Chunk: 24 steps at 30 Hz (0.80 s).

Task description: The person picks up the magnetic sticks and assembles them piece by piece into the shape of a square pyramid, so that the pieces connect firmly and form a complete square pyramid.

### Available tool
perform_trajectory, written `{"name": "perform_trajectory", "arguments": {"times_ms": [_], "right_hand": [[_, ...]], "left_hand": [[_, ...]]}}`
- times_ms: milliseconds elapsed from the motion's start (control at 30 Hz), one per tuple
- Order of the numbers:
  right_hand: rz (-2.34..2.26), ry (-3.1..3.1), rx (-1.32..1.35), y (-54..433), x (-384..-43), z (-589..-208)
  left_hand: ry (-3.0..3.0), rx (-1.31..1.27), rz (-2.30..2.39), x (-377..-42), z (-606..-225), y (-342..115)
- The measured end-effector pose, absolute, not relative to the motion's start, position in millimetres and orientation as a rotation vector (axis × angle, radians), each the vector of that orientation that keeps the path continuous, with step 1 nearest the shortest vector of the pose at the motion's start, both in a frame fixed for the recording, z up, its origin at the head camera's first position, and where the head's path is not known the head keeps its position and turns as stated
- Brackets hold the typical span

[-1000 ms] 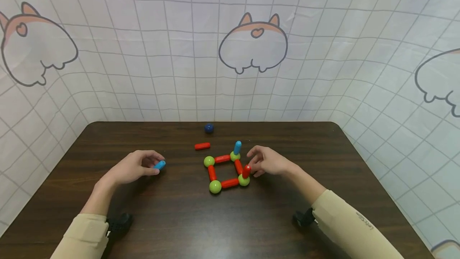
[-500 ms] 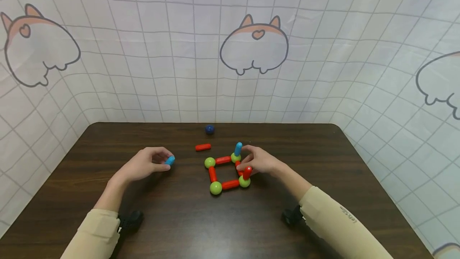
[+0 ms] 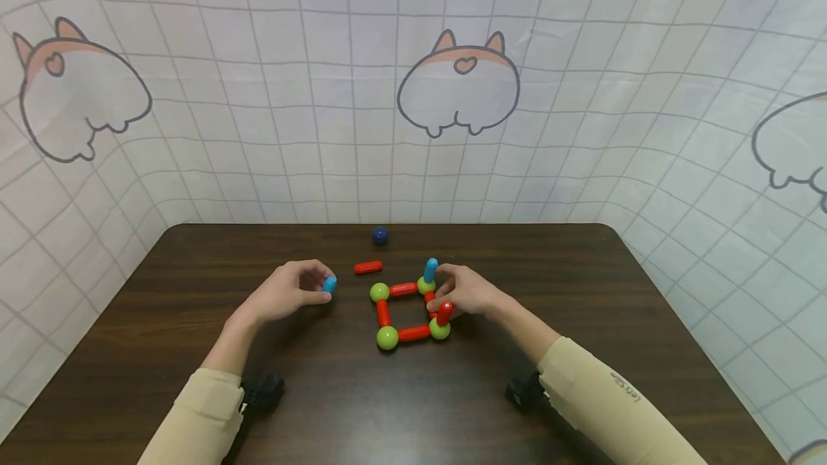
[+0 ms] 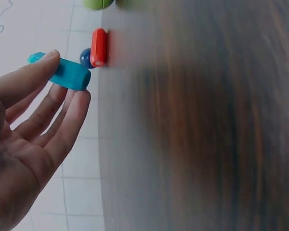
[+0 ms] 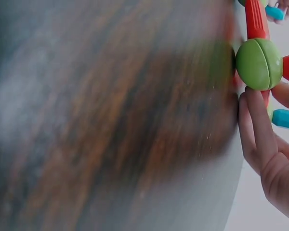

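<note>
Between thumb and fingertips my left hand pinches a light blue rod, just left of a square frame. Green balls form the frame's corners, such as the front left ball, joined by red rods like the front rod. A blue rod stands upright on the back right ball, and a red rod on the front right ball. My right hand holds the frame's right side, its thumb and fingers around the red side rod, partly hiding it.
A loose red rod lies behind the frame, with a dark blue ball farther back near the table's far edge. A tiled-pattern curtain rises behind the brown table.
My left hand has carried the blue rod rightward toward the frame. My right hand has moved left from beside the frame and taken hold of its right side.
</note>
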State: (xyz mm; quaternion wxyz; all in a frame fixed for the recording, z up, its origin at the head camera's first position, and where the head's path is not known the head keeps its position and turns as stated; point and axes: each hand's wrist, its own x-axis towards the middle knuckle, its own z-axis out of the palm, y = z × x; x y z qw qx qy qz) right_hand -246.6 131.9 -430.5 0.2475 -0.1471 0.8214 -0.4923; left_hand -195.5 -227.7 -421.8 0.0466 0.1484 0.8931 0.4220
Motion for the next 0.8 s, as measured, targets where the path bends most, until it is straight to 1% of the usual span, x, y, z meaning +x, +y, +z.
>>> {"name": "perform_trajectory", "arguments": {"times_ms": [267,800], "right_hand": [[-1.401,2.208,-0.390,128.4,-245.1,-431.1],[-1.381,2.232,-0.354,126.7,-242.3,-429.8]], "left_hand": [[2.730,0.445,1.348,-202.0,-422.4,-215.0],[2.716,0.432,1.521,-215.1,-426.0,-186.4]]}}
